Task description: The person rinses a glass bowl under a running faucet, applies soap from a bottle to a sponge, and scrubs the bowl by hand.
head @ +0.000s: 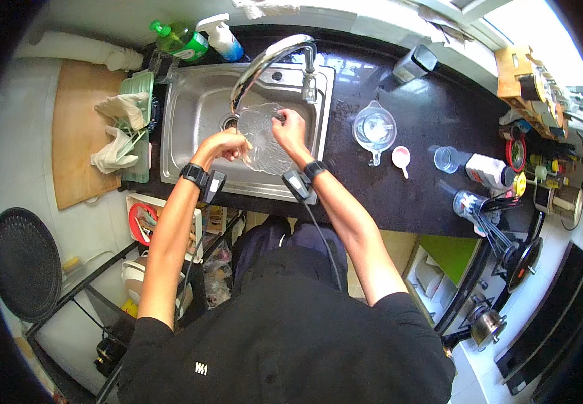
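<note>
Over the steel sink (195,171), a clear glass bowl (266,144) with a wavy rim hangs tilted between my hands. My left hand (223,146) grips its left edge with bent fingers. On its upper right side is my right hand (290,129), with a small dark thing, too small to name, at the fingertips against the glass. The chrome faucet (271,53) arches above the bowl, its spout (309,88) to the right of it; no water stream shows. The sink drain (229,121) is partly visible beside the bowl. Both wrists wear dark straps with small devices.
A clear jug (374,126), pink-and-white scoop (401,157), glass (446,159) and white bottle (486,169) stand on the dark counter to the right. A green soap bottle (182,45) and spray bottle (223,40) are behind the sink. Left is a green rack (142,91) with cloth gloves.
</note>
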A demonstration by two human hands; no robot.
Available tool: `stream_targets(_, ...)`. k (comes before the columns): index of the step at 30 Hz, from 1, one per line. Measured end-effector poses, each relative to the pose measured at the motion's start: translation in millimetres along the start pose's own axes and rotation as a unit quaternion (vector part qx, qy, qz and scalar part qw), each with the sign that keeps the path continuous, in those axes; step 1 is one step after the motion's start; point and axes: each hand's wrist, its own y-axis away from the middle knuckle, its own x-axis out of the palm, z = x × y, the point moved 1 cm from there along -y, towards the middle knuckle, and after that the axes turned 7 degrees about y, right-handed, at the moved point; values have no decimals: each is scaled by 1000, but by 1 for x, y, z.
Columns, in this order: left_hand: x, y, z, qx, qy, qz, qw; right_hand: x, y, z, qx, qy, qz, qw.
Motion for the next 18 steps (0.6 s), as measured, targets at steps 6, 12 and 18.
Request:
stream_targets(6, -19, 25, -6, -5, 22, 100, 995, -25, -7, -33, 44, -13, 3, 999)
stream_targets(12, -38, 20, 5, 21, 20, 141, 990, -34, -10, -36, 158, -112, 194, 962)
stream_targets(18, -51, 12, 8, 33, 74, 151, 985, -62, -10, -19, 128, -46, 414, 900)
